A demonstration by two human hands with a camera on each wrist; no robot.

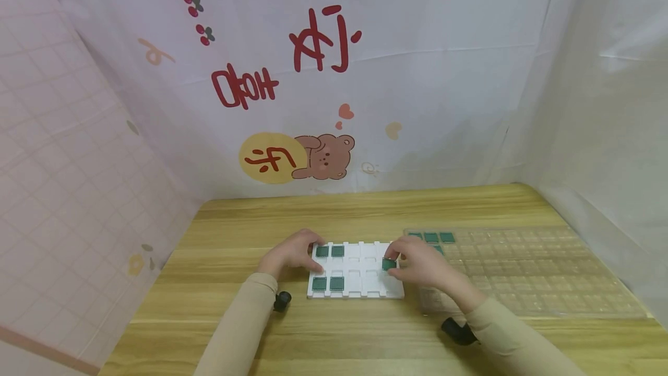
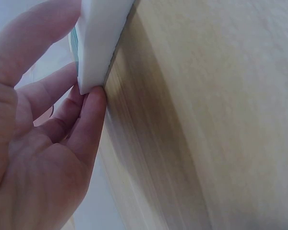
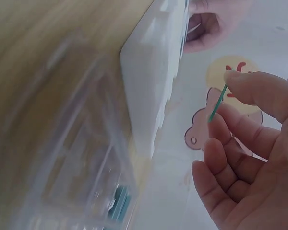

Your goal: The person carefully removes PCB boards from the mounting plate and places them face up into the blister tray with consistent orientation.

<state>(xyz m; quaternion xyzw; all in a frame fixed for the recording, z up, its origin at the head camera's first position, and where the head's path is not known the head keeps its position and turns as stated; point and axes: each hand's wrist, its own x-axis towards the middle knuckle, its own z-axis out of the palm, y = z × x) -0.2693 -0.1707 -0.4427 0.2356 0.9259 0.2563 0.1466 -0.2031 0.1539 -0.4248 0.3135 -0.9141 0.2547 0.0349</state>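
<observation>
A white compartment tray (image 1: 355, 290) lies on the table, with several small green circuit boards (image 1: 337, 284) in its left slots. My left hand (image 1: 293, 251) holds the tray's left end; in the left wrist view the thumb (image 2: 36, 36) is along its face and fingertips are at its end. My right hand (image 1: 420, 263) pinches one green circuit board (image 3: 218, 103) by its edges, between thumb and fingers. In the right wrist view this board is seen edge-on, apart from the white tray (image 3: 146, 76). From the head view it overlaps the tray's right end.
A clear plastic tray (image 1: 532, 271) with many pockets lies to the right, holding several green boards (image 1: 431, 237) at its far left corner. Beneath is a wood-grain table (image 1: 365, 335). A printed white cloth (image 1: 443, 103) hangs behind the table.
</observation>
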